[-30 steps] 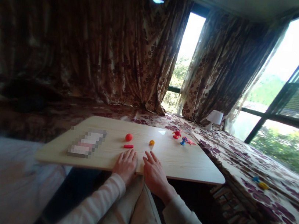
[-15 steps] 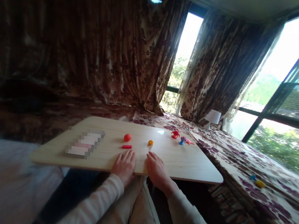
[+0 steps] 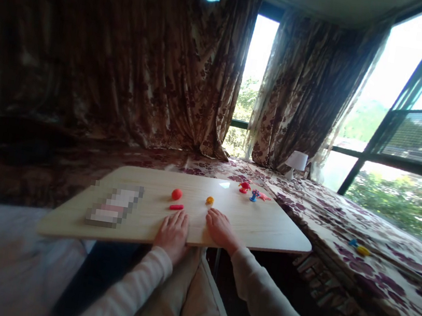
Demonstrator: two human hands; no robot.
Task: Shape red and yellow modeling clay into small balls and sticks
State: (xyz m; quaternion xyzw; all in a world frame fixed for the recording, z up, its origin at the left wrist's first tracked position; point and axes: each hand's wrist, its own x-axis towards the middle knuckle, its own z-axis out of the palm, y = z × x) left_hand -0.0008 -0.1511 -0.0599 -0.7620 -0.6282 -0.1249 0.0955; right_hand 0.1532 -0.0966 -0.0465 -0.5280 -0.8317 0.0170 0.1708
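Observation:
My left hand [image 3: 172, 233] lies flat on the near edge of the pale wooden table [image 3: 259, 233], fingers stretched out and nothing held. Just beyond its fingertips is a short red stick [image 3: 176, 207], with a red ball [image 3: 176, 194] behind it. My right hand [image 3: 220, 227] also rests on the table, fingers extended forward. A small yellow toy [image 3: 210, 200] sits a little past its fingertips, apart from them. Toward the far right corner stand a red toy figure [image 3: 244, 187], a blue toy figure [image 3: 254, 195] and a pinkish-red toy [image 3: 264, 197].
A blurred-out flat rectangle [image 3: 116, 205] lies on the table's left side. To the right, a ledge with flowered cloth [image 3: 327, 221] bears a white lamp [image 3: 297, 162] and a yellow and blue toy [image 3: 363, 250]. Flowered curtains [image 3: 205, 84] hang behind.
The view has shifted slightly, so most things sit a little further left. My right hand has moved forward a bit, nearer the yellow toy; my left hand stays resting on the table.

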